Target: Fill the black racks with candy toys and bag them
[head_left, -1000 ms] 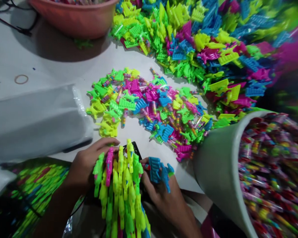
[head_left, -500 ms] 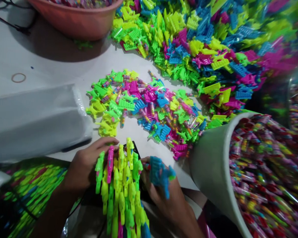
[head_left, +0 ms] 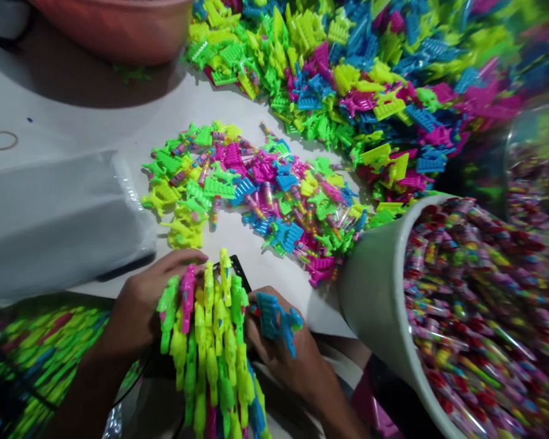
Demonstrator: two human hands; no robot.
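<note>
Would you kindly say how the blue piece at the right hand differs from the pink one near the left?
The blue piece shows its ridged side; the pink piece looks narrow. The blue piece stands apart at the right hand; the pink piece sits among green and yellow ones near the left hand. Both are brightly coloured.

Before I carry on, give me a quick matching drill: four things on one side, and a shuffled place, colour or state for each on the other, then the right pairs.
Things
1. Blue plastic piece
2. Cluster of toy pieces
3. Pale bucket
4. Reddish basin

Places, colours, states
A. Full of small wrapped tubes
B. Cut off by the top of the picture
C. Mostly yellow and green
D. At the right grip

Right pairs
1-D, 2-C, 3-A, 4-B
</note>
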